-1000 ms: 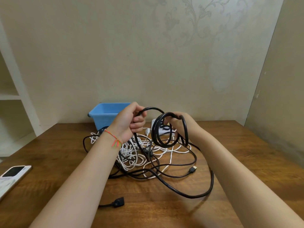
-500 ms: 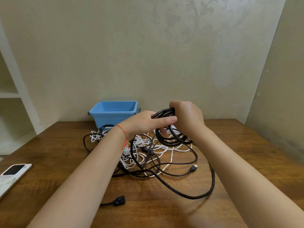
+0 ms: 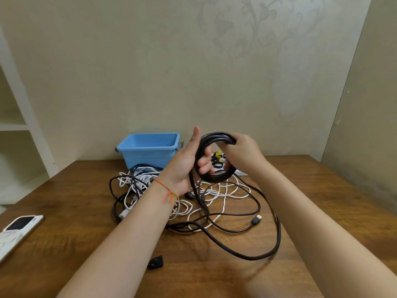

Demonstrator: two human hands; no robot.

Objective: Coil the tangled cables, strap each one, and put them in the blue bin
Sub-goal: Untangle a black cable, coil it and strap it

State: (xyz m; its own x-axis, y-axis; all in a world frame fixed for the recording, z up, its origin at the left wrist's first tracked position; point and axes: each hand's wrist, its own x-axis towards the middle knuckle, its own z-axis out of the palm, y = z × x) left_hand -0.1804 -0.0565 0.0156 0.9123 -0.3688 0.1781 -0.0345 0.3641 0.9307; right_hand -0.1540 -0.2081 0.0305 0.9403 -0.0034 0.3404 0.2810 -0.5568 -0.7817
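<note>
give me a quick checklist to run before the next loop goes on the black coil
1. Coil held firmly: ok, the right hand grips the top of the black coil.
2. Feeding hand ready: ok, the left hand is open, palm against the coil's left side.
3. Slack available: ok, the loose black cable trails over the table.
4. Cable free of tangle: cannot tell, it crosses the white cables.
5. Straps at hand: ok, the straps lie behind the coil.
6. Blue bin ready: ok, nothing shows inside.
</note>
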